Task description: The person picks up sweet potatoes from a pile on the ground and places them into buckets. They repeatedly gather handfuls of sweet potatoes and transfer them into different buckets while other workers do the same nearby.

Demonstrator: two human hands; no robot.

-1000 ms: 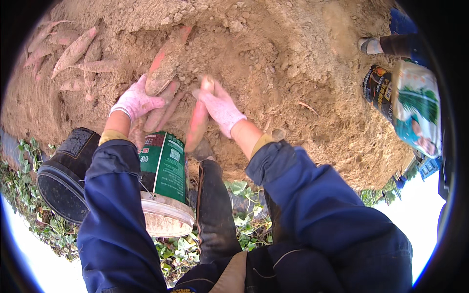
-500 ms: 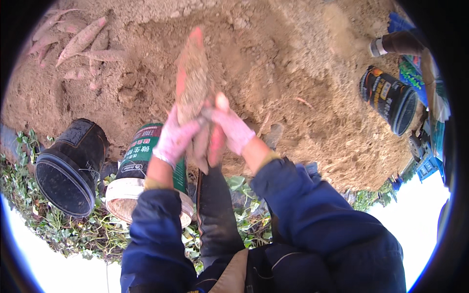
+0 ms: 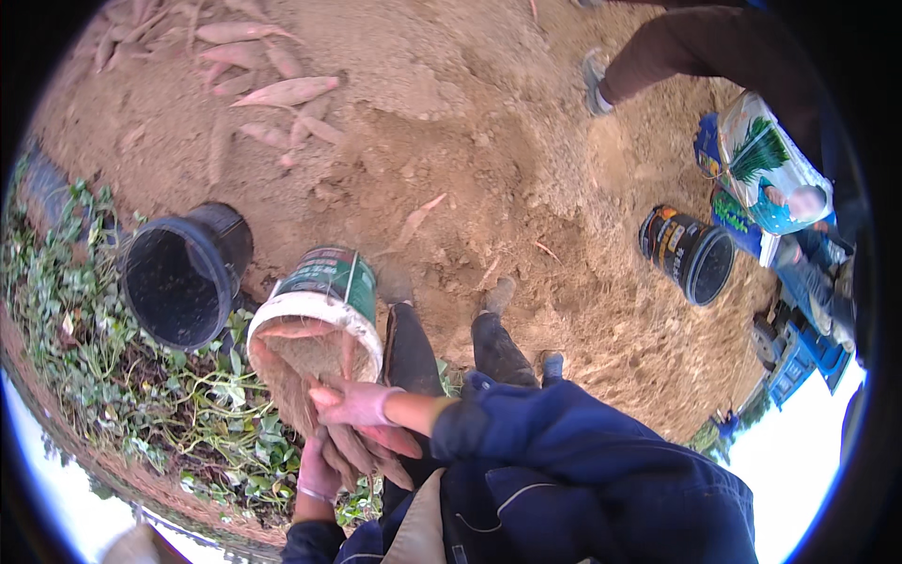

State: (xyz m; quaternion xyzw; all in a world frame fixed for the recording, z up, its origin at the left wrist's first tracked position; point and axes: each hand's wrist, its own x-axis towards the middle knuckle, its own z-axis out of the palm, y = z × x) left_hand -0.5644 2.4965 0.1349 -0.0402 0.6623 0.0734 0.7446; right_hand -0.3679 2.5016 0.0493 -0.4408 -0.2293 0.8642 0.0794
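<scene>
I hold a bunch of dusty, reddish sweet potatoes [image 3: 349, 449] at the mouth of a green bucket [image 3: 324, 273] with a white rim. My left hand [image 3: 319, 472], in a pinkish glove, is closed around the bunch from below. Over its upper side, my right hand [image 3: 357, 404] grips with its fingers at the bucket's near rim. One large soil-covered root of the bunch reaches over the rim into the bucket. Inside, another sweet potato [image 3: 293, 328] shows along the far wall. The bucket's bottom is hidden.
A black bucket [image 3: 224, 230] stands left of the green one, among leafy vines [image 3: 85, 273]. Several sweet potatoes [image 3: 291, 91] lie piled at the far left. Another black bucket [image 3: 669, 246] is on the right, near printed sacks [image 3: 766, 155] and a person's brown-trousered leg [image 3: 681, 49].
Both hands have come down and nearer to me with the sweet potatoes, from above the bare soil to the green bucket's mouth. The view has shifted, and the person at right shows more.
</scene>
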